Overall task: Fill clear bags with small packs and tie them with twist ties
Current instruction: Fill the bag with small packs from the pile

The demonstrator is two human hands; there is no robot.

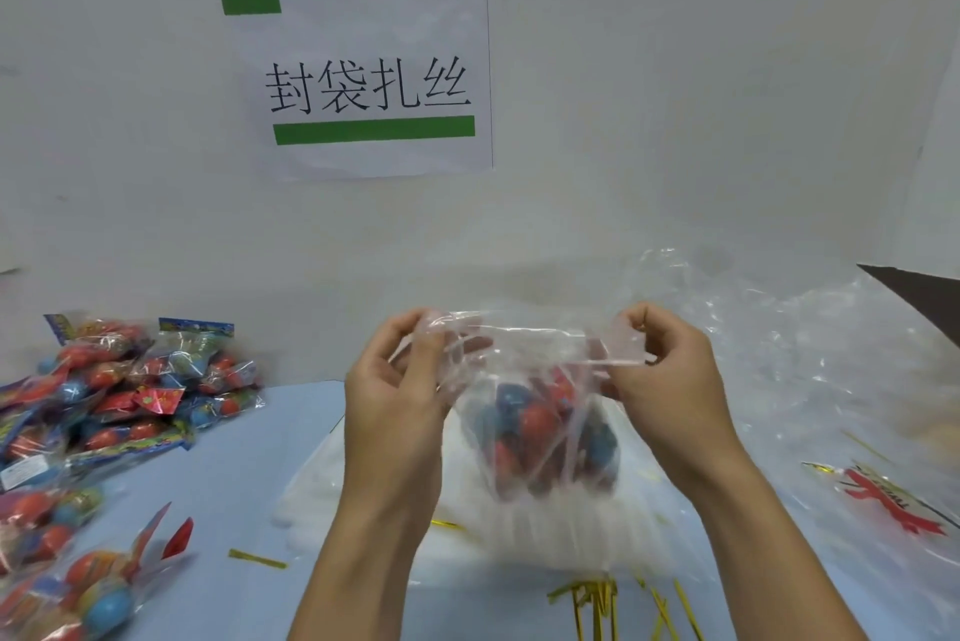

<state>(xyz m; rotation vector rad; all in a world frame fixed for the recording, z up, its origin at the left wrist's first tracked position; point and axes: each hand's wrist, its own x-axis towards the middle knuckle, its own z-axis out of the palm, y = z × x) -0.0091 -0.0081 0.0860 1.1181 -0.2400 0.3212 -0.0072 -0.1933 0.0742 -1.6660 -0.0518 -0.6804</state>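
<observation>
Both hands hold a clear bag [540,437] up above the bench [234,495], in front of the wall sign [363,79]. The left hand [400,380] pinches the left side of the bag's mouth, fingers [415,328] curled round the film; the right hand [660,370] pinches the right side the same way, so the rim is stretched taut between them. Red and blue small packs [540,427] sit in the bottom of the bag, which hangs over a stack of white bags [467,526].

The filling looks done for this bag, and the step in hand appears to be closing the mouth. Next the rim needs gathering into a neck, held in one hand while the other takes a gold twist tie [592,599] from the loose bunch at the near edge of the bench. More packs [119,391] lie heaped at the left.
</observation>
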